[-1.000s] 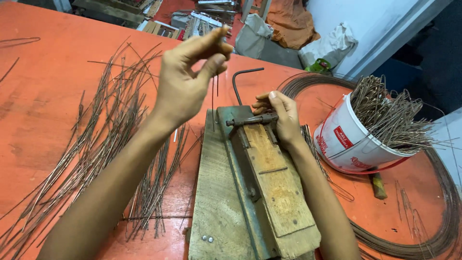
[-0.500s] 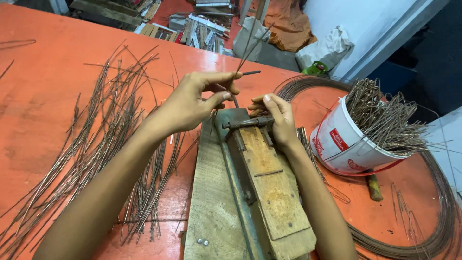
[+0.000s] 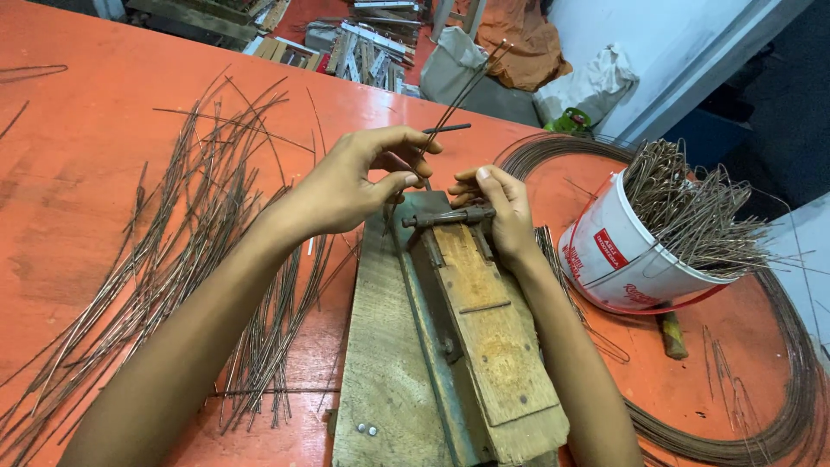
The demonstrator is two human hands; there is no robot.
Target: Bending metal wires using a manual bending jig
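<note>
The head view is looking down on an orange desk (image 3: 104, 173) where a wooden bending jig (image 3: 467, 346) is lying lengthwise toward the person. The left hand (image 3: 354, 186) is pinching a few thin wires (image 3: 458, 91) between thumb and fingers, and they are slanting up and away from the jig's far end, apparently to be fed under its rusty metal bar (image 3: 445, 218). The right hand (image 3: 501, 212) is resting on that bar, fingers curled over it, seemingly steadying it; the two hands are sitting close together but not touching. Loose cut wires (image 3: 173, 259) are fanning out left of the jig, within reach, while a white bucket (image 3: 622, 259) of bent wire pieces is tilting on a wire coil (image 3: 778, 415) to the right.
</note>
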